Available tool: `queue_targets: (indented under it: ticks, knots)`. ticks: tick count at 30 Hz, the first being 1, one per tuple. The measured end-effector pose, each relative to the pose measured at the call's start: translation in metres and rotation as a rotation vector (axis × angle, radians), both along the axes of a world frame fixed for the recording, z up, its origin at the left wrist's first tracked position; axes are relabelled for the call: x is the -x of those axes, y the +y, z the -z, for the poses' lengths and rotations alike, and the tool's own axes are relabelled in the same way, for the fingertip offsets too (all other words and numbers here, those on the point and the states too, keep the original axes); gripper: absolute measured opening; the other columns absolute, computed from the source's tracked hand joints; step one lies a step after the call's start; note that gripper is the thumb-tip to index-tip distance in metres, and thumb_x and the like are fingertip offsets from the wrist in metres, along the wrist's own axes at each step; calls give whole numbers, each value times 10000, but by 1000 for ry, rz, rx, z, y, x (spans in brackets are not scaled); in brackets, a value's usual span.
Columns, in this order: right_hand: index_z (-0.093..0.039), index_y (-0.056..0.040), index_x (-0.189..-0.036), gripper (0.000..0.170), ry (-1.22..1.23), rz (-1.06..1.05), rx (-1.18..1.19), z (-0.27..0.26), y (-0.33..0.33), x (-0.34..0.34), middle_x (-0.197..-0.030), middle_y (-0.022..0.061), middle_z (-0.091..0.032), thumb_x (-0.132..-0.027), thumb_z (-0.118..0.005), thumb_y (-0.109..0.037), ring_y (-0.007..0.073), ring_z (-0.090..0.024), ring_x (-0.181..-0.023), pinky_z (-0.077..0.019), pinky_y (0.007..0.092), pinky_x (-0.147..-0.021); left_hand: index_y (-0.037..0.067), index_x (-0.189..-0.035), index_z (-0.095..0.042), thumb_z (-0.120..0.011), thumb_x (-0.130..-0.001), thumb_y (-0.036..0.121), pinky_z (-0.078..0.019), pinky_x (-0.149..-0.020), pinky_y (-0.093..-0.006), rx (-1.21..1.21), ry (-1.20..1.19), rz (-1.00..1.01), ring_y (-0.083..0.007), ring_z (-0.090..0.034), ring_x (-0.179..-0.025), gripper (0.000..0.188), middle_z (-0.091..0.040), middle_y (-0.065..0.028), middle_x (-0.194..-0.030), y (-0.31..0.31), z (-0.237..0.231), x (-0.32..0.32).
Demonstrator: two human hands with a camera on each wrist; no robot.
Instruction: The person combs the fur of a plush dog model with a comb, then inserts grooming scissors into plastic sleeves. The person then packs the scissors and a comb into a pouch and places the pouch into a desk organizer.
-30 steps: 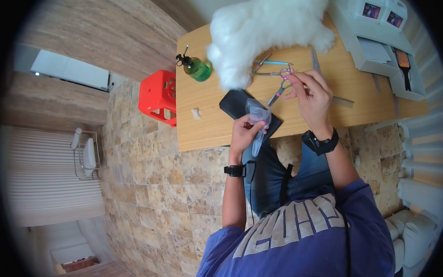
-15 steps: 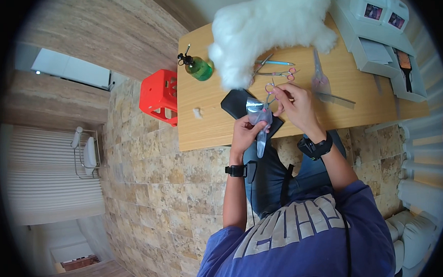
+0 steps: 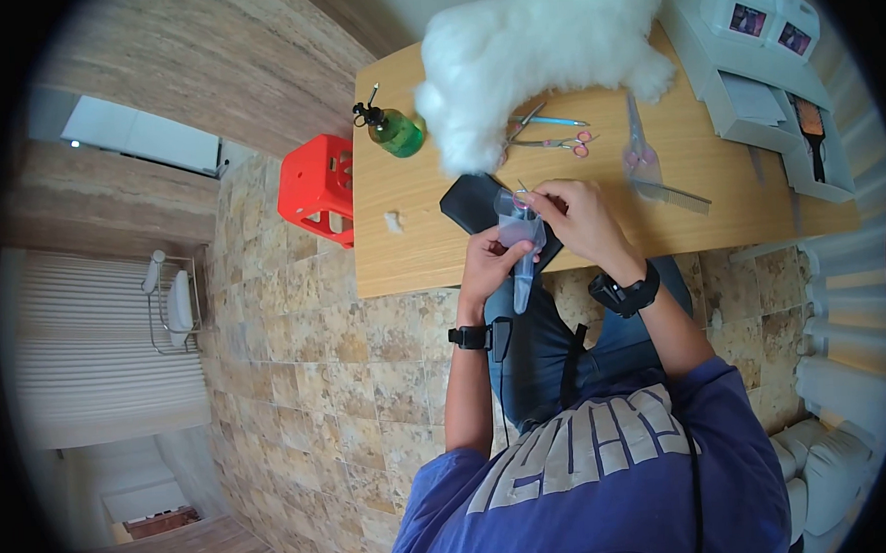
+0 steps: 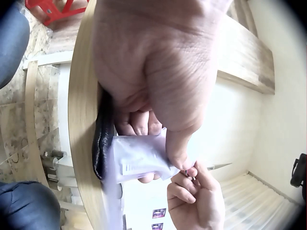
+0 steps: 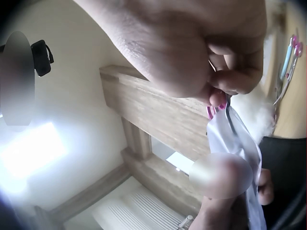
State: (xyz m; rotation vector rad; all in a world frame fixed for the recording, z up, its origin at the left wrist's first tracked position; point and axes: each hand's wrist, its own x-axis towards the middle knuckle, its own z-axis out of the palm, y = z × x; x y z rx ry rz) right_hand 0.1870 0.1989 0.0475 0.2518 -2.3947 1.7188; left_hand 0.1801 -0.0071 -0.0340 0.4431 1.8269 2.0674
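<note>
My left hand (image 3: pixel 488 266) grips a clear plastic sleeve (image 3: pixel 519 234) just above the front edge of the table, thumb on the near side. The sleeve's narrow end hangs down below the fingers. My right hand (image 3: pixel 582 219) pinches a pair of scissors by its pink-trimmed finger loops (image 5: pixel 213 111) right at the sleeve's mouth; the blades are down inside the sleeve, mostly hidden. In the left wrist view, a thin metal point (image 4: pixel 220 166) sticks out past the right fingers (image 4: pixel 181 191). Beneath the hands lies a black case (image 3: pixel 472 207).
On the wooden table (image 3: pixel 416 248) are more pink-handled scissors (image 3: pixel 561 144), a blue tool (image 3: pixel 555 120), a sleeved pair (image 3: pixel 639 156), a comb (image 3: pixel 681 197) and a green spray bottle (image 3: pixel 395 134). A fluffy white dog-shaped form (image 3: pixel 541 41) stands behind; a white organizer (image 3: pixel 755 105) stands right.
My right hand has moved left and down with the scissors, from above the sleeve to its mouth, and the blades have slid in. The left hand keeps its hold.
</note>
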Motion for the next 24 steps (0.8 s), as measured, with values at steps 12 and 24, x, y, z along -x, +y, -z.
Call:
queue_targets:
  ticks: [12, 24]
  knots:
    - [-743, -11, -975, 104, 79, 85, 161, -1, -1, -2, -808, 56, -678, -927, -738, -103, 102, -608, -627, -438, 254, -531, -39, -1096, -700, -715, -953, 38, -590, -758, -295, -8, 6, -73, -159, -726, -822, 163, -754, -98, -954, 2, -4, -3]
    - [-766, -20, -1001, 132, 174, 41, -63, 5, -11, -9, -902, 112, -568, -884, -739, -74, 257, -617, -762, -503, 361, -675, -30, -1115, -696, -743, -944, 64, -572, -783, -274, 40, -26, -41, -132, -717, -847, 200, -755, -75, -954, 1, -13, -5]
